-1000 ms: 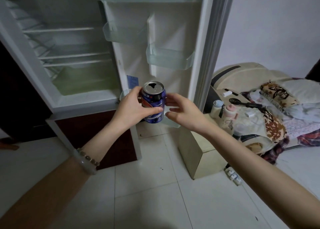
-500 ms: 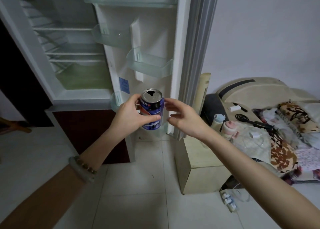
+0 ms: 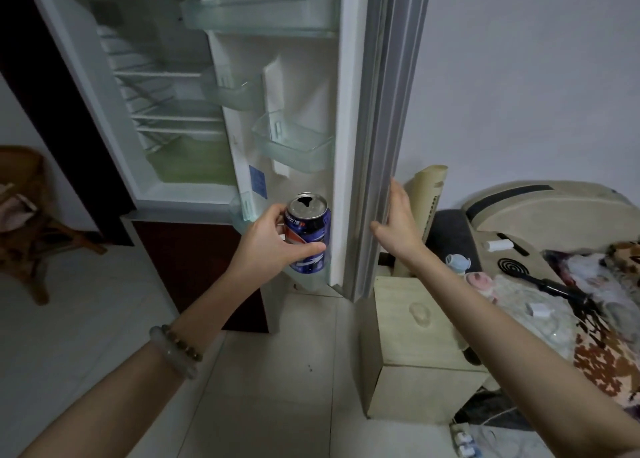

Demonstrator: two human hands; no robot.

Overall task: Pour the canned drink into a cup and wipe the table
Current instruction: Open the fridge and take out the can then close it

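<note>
My left hand (image 3: 273, 241) grips a blue drink can (image 3: 309, 236) upright at chest height, its top open with a dark hole. The can is in front of the lower end of the open fridge door (image 3: 349, 139). My right hand (image 3: 396, 220) is flat with straight fingers against the door's outer edge, near its grey seal. No cup or cloth is in view.
The fridge interior (image 3: 166, 111) stands open with bare wire shelves and door bins. A pale wooden cabinet (image 3: 415, 346) sits right of the door, with small bottles behind it. A cluttered bed (image 3: 571, 284) lies far right, a wooden chair (image 3: 27, 215) far left, a power strip (image 3: 465, 443) on the tiled floor.
My right hand left the can and moved right onto the fridge door's edge. The left hand keeps holding the can. The view shifted, showing more of the fridge.
</note>
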